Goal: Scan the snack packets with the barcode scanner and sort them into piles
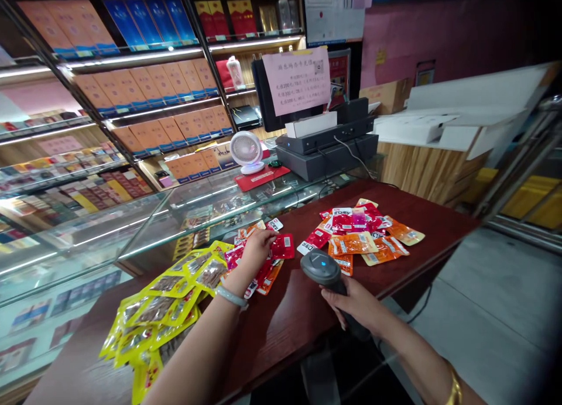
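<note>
On my feed, the dark red surface [267, 340] carries spread yellow packets [164, 297] on the left and a red-and-orange pile [353, 241] farther right. My right hand [357, 305] grips the barcode scanner [322, 267] near that pile. My left hand [258, 248] touches a red packet [283, 247]; I cannot tell whether it's pinched.

1. The one camera looks from head height, facing forward and down across the worktop [274, 329].
2. It sits close above the forearms [199, 346], which enter from the bottom edge; the left hand [260, 245] and right hand [353, 304] fall around mid-frame.
3. Its wide view reaches beyond to the shelves [250, 45] and monitor [262, 100], the shelves slanting at left.
</note>
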A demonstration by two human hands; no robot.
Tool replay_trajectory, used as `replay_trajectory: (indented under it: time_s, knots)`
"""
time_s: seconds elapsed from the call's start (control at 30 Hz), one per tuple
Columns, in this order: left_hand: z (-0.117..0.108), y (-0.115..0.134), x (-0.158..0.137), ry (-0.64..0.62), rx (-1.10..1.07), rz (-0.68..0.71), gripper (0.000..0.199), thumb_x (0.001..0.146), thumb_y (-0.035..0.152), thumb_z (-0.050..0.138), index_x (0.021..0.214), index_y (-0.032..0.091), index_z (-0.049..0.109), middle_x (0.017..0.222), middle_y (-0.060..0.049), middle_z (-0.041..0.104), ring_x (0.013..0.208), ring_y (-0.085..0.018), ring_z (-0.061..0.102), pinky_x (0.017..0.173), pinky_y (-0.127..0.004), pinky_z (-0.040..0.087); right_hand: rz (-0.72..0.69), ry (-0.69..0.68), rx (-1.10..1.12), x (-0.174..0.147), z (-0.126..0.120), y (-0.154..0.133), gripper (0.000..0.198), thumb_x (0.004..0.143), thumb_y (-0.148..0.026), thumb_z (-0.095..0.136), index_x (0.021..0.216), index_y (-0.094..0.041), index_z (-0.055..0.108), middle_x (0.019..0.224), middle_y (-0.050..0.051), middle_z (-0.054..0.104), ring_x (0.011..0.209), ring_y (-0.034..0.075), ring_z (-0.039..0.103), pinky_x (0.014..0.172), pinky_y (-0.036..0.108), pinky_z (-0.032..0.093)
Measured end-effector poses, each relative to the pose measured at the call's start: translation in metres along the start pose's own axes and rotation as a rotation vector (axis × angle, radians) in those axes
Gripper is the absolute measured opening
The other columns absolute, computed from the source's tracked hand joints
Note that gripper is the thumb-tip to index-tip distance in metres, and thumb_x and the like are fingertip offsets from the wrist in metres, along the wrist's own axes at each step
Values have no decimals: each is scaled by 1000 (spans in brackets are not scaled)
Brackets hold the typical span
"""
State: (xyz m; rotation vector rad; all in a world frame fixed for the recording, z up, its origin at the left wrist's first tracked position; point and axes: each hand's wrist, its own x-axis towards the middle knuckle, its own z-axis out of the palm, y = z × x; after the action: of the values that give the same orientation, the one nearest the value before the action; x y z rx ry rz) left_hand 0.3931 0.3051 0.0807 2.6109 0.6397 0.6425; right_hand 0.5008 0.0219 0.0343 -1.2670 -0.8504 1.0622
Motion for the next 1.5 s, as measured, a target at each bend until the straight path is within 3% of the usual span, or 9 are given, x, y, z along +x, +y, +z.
replay_trajectory:
  time_s: [0.2,0.4,0.5,0.6,0.67,0.83,1.0,1.17,1.5]
  knots:
    - [18,19,2,-21,-73,67,26,88,17,56,99,23,79,100,-7,78,96,-22,70,93,-34,52,15,41,18,-2,-7,-5,51,80,-65,72,95,-20,54,50,-12,50,35,8,45,38,20,40]
    - [57,49,20,-19,-335,-211,30,87,12,55,105,19,78,101,-8,79,92,-20,73,88,-33,56,42,66,-3,-5,-10,-5,55,78,-69,71,95,-20,53,50,-13,48,35,8,44,38,21,40]
    - [71,66,25,-57,-467,-166,34,87,14,61,119,17,73,116,-10,76,103,-21,72,96,-35,55,33,66,-32,-7,-11,-5,53,79,-68,70,93,-20,52,50,-13,48,36,8,44,39,21,39]
    - [58,69,12,-45,-259,23,39,85,18,68,124,18,71,129,-11,71,120,-24,65,109,-39,48,30,57,-48,-8,-11,-4,51,81,-66,70,92,-20,52,53,-12,48,38,8,44,40,21,40]
    - [36,62,-8,-29,-32,51,38,88,25,68,126,20,69,130,-11,69,122,-26,63,110,-41,46,32,41,-60,-9,-10,-3,50,82,-65,69,93,-20,52,52,-12,48,38,8,44,40,21,40]
    - [-15,31,-73,-59,487,-250,51,88,48,66,128,15,65,125,-17,67,119,-33,61,106,-46,45,38,-2,-88,-12,-4,0,47,85,-62,68,98,-20,52,50,-12,49,38,9,45,41,21,40]
    - [-29,19,-112,-46,712,-400,61,86,59,63,122,10,62,121,-21,65,119,-37,57,100,-45,45,58,-28,-146,-12,1,4,46,85,-62,68,98,-20,52,50,-12,49,37,10,47,41,22,42]
    - [-34,21,-118,-44,699,-500,49,84,58,65,103,13,61,114,-22,67,113,-40,61,93,-44,46,63,-22,-195,-14,5,3,48,84,-64,66,99,-20,53,48,-11,49,37,11,49,41,23,43]
    - [-18,32,-118,-50,86,-445,29,86,36,67,106,23,50,96,-7,72,89,-27,71,75,-33,47,39,-62,-107,-21,37,-12,47,83,-61,71,99,-20,55,59,-9,49,39,9,46,41,22,42]
